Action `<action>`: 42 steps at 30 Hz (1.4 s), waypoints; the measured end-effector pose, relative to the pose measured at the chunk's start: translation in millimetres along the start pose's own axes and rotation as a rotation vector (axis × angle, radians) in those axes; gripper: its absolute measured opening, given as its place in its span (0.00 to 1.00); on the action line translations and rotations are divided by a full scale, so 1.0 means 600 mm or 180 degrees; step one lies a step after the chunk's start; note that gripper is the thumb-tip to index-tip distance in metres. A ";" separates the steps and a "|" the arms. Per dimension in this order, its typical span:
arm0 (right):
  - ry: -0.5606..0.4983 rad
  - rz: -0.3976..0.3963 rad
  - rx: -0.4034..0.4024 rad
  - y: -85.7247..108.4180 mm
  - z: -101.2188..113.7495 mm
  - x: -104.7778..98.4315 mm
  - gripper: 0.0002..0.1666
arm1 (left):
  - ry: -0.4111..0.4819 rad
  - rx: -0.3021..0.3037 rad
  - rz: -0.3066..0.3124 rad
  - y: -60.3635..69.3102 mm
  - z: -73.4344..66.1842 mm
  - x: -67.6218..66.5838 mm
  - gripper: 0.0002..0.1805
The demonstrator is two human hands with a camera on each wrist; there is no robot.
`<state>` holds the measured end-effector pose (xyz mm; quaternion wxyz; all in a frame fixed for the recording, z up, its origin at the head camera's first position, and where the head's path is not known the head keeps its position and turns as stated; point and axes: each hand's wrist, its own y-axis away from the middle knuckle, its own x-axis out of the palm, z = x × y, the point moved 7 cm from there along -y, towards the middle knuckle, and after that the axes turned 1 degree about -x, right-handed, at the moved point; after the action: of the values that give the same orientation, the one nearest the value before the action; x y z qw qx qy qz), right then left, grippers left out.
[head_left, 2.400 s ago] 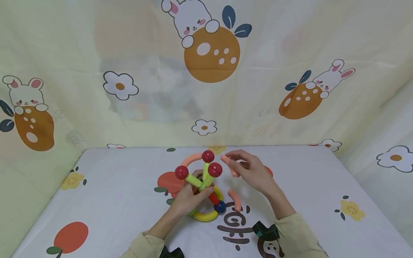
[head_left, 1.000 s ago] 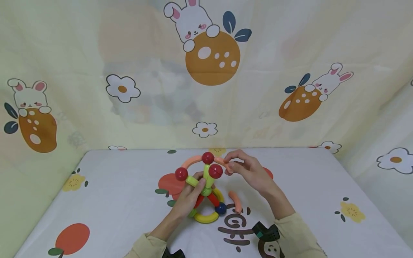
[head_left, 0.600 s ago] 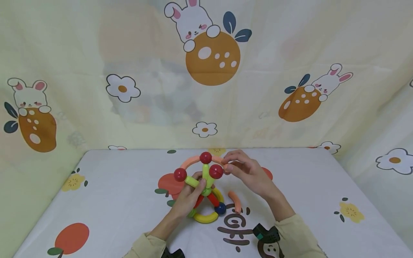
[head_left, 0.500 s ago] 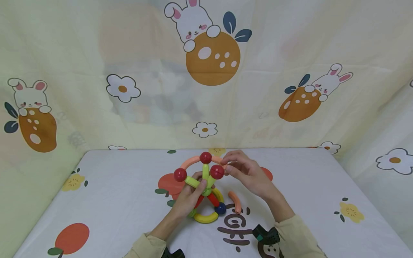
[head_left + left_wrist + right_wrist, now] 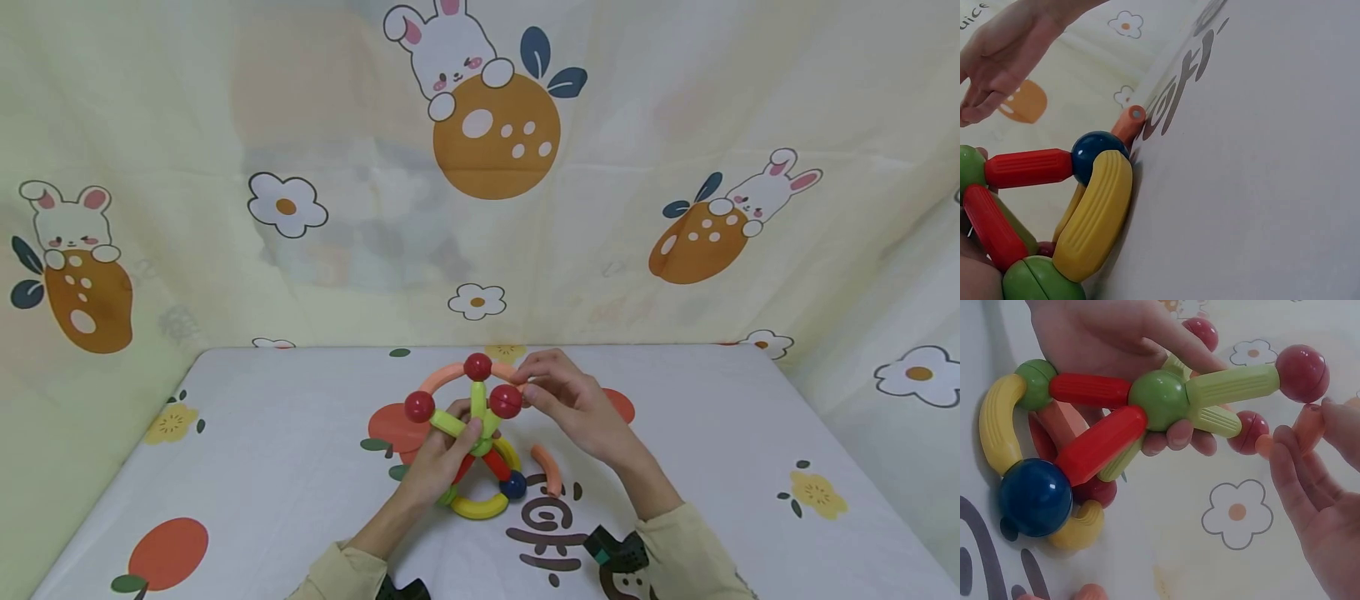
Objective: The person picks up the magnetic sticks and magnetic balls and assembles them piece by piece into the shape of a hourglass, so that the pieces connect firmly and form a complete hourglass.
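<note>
My left hand [image 5: 442,454] holds a model of magnetic balls and sticks around its middle, by the green ball [image 5: 1160,400]. Lime sticks [image 5: 1235,386] run from that ball up to red balls; red sticks [image 5: 1102,445] lead down to a lower part with a blue ball [image 5: 1036,497] and yellow curved sticks [image 5: 1094,215]. Between thumb and fingers, my right hand [image 5: 573,404] pinches a salmon curved stick [image 5: 503,372]. One end meets the back red ball [image 5: 477,367]; its other end is by the right red ball [image 5: 505,401], contact partly hidden by fingertips.
A loose salmon curved stick [image 5: 547,471] lies on the printed tablecloth [image 5: 285,467], right of the model. The model's lower part stands on the cloth. A patterned curtain [image 5: 360,250] hangs behind the table.
The salmon stick in my right hand was apart from the model; it has moved left and joined the back red ball. The right red ball has since shifted slightly right, towards my fingers.
</note>
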<state>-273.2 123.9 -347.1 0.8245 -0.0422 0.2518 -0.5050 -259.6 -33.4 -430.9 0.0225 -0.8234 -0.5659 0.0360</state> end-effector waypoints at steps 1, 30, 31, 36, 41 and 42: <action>0.0000 -0.0004 -0.0009 0.000 0.001 0.000 0.12 | 0.0022 0.0011 0.0010 0.000 0.000 0.000 0.19; 0.0024 -0.0068 -0.0083 0.001 0.009 0.000 0.14 | -0.0053 -0.0017 -0.0064 0.003 -0.002 -0.002 0.21; 0.0028 -0.0060 -0.0090 0.001 0.010 0.000 0.14 | -0.0062 -0.0009 -0.0076 0.003 -0.002 -0.002 0.21; 0.0029 -0.0019 -0.0115 0.001 0.012 0.001 0.15 | -0.0096 0.0005 -0.0139 0.003 -0.003 -0.003 0.22; -0.0029 0.0107 -0.0159 0.004 0.013 0.001 0.15 | -0.0101 0.0000 -0.0121 0.003 -0.002 -0.002 0.23; -0.0036 0.0152 -0.0171 0.005 0.013 0.001 0.16 | -0.0113 -0.0004 -0.0115 0.003 -0.002 -0.002 0.23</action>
<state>-266.7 123.2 -341.3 0.8363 -0.0611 0.2616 -0.4779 -258.4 -35.4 -430.1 0.0125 -0.8123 -0.5810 0.0498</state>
